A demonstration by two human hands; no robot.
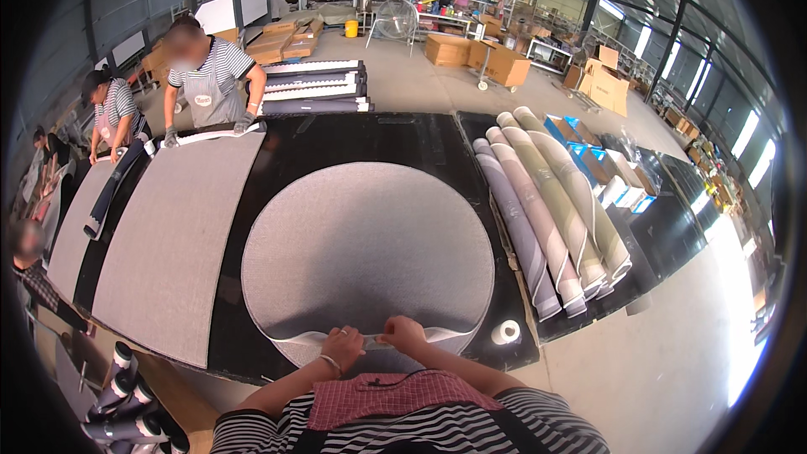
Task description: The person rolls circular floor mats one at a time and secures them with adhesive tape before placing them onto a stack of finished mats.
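Note:
A round grey woven rug (372, 246) lies on the black table in front of me, its near edge lifted and folded up in a pale band. My left hand (343, 347), with a ring and a bracelet, grips that raised edge left of centre. Close beside it, my right hand (403, 334) pinches the same edge with curled fingers. Part of the rug's near portion shows below the hands. To the right of the rug a white roll, perhaps tape (505, 332), stands on the table.
Several rolled rugs (536, 202) lie at the right, with blue and white boxes (599, 164) beyond. At left, a co-worker (205, 75) in gloves handles the end of a long grey rug (170, 246); other people work farther left. Dark rolls (120, 397) stand at lower left.

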